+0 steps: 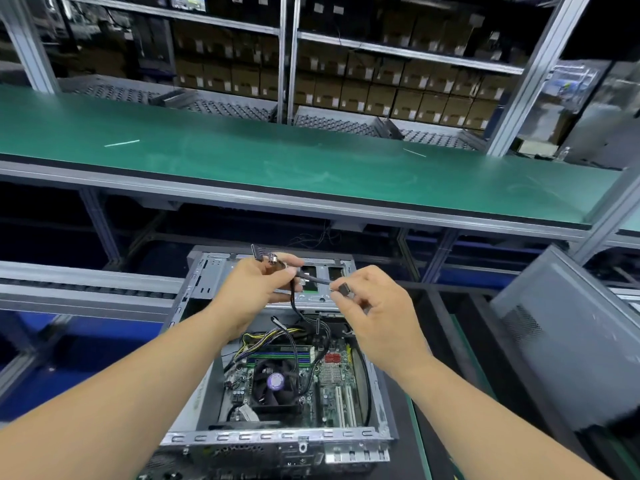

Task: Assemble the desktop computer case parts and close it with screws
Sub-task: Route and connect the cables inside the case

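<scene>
My left hand (258, 285) grips limp cable (313, 279); right hand (367, 306) pinches its rigid plug (344, 289), the best hold.

One head-worn wide-angle view looks forward and down, close over the open computer case (277, 434).

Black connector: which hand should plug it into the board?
Right, probably. The right hand already pinches the black connector; the left hand grips the cable bundle above the open case.

Dark workbench (446, 341) carries two things — open computer case (277, 436), grey side panel (568, 341)
</scene>
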